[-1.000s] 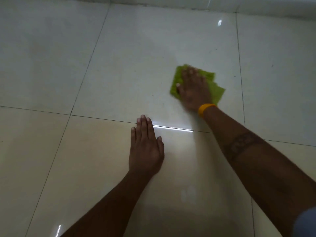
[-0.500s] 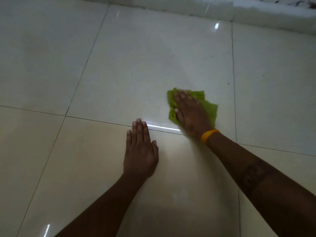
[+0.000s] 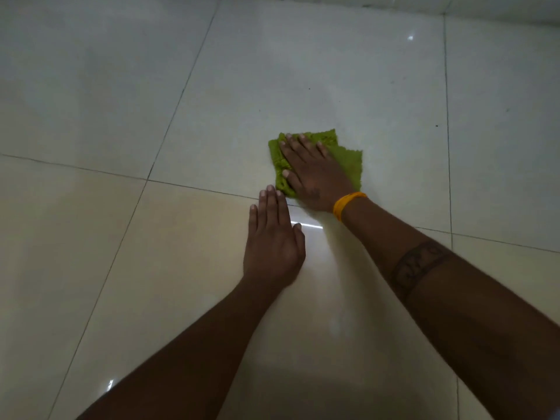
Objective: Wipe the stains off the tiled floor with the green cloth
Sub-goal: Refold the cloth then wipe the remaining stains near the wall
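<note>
**Green cloth pressed flat near a tile joint**

The green cloth (image 3: 348, 165) is spread on the tiled floor (image 3: 303, 71), just beyond the grout line (image 3: 91, 171) crossing the view. It is pressed down by the right hand (image 3: 315, 174), whose fingers are laid straight and spread, not curled. An orange band (image 3: 348, 204) is worn at that wrist. The left hand (image 3: 272, 247) is laid flat on the nearer tile, fingers straight and together, fingertips just beside the cloth's near edge. Nothing is held by it.

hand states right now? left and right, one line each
Left hand: open, flat on the tiled floor, holding nothing.
Right hand: open, fingers straight, pressing the green cloth to the floor.
</note>
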